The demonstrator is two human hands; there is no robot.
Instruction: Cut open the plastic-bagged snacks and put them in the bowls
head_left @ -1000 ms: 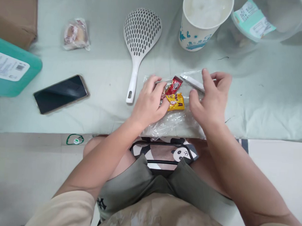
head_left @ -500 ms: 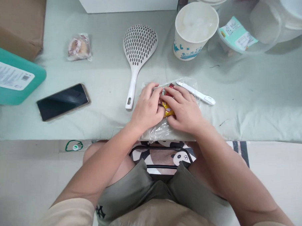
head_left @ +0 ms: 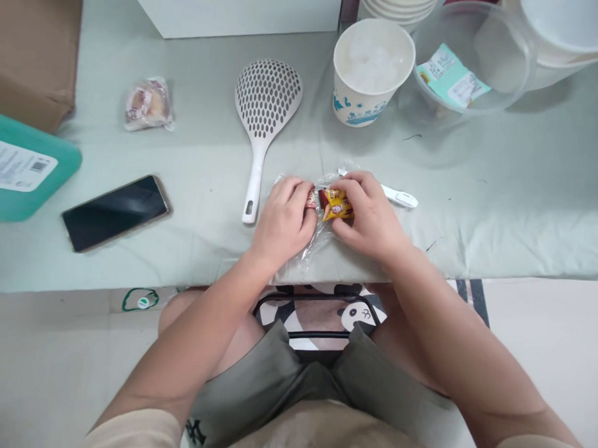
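Close to the table's front edge, my left hand (head_left: pixel 285 215) is closed around a small red-and-white wrapped packet (head_left: pixel 310 199), mostly hidden by its fingers. Between the thumb and fingers of my right hand (head_left: pixel 371 217) is a small yellow and dark-red snack packet (head_left: pixel 338 207). The two packets lie almost end to end. Under both hands spreads a crumpled clear plastic bag (head_left: pixel 312 249). A slim white plastic tool (head_left: pixel 400 197) sticks out past my right hand, its middle covered by the fingers.
A white slotted skimmer (head_left: pixel 267 100) lies left of the hands, with a phone (head_left: pixel 116 213) and a wrapped pastry (head_left: pixel 148 105) farther left. Behind stand a paper cup (head_left: pixel 363 104) with whitish contents, a clear round container (head_left: pixel 524 69), a white box (head_left: pixel 239 10) and a green container (head_left: pixel 44 166).
My hands have moved slightly apart, showing more of the yellow packet, now turned more sideways between them. The whole view has shifted a little.
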